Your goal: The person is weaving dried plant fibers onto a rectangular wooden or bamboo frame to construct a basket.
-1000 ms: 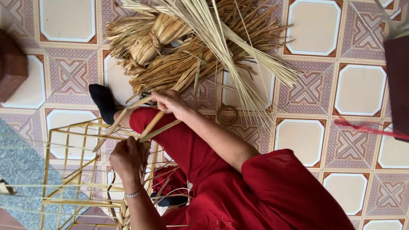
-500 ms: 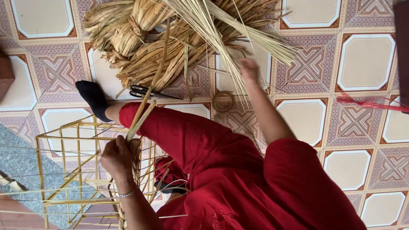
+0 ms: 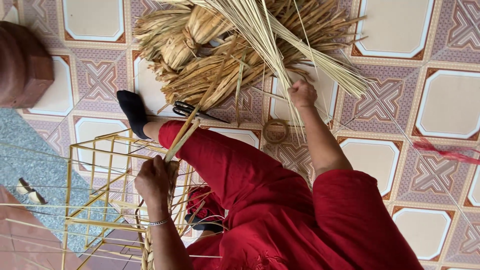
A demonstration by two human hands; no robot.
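The patterned tile floor (image 3: 395,30) fills the room under a seated person in red clothes (image 3: 280,200), one leg stretched out in a black sock (image 3: 132,110). A heap of dried leaf bundles (image 3: 200,55) lies ahead, with long pale straw stalks (image 3: 280,45) fanned across it. A yellow wire frame (image 3: 95,185) stands by the knee. The left hand (image 3: 152,182) is closed around a plaited straw braid (image 3: 172,150) at the frame; the right hand (image 3: 302,93) is fisted on some stalks. Black scissors (image 3: 187,108) and a small tape ring (image 3: 275,131) lie between.
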